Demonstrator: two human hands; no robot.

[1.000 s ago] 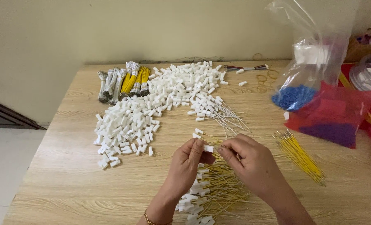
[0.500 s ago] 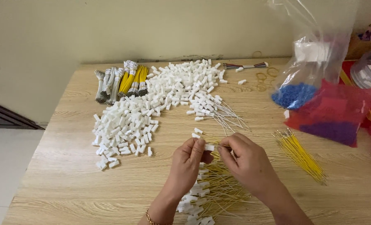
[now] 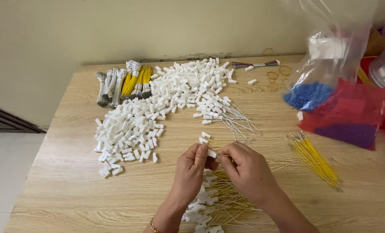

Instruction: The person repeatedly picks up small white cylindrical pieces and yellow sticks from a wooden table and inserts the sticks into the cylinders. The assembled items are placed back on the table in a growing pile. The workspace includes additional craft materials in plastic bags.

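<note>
A small white connector (image 3: 211,153) is pinched in the fingertips of the left hand (image 3: 191,170); a thin yellow wire (image 3: 225,156) is gripped by the closed fingers of the right hand (image 3: 248,170) and is held against the connector, above the near middle of the table (image 3: 63,190). Finished wired connectors (image 3: 209,205) are heaped just beneath the hands. A small batch is judged done. Much is left: a large pile of bare connectors (image 3: 158,108) is spread far left, loose yellow wires (image 3: 315,159) lie right, and bundled wires (image 3: 123,84) sit beyond.
</note>
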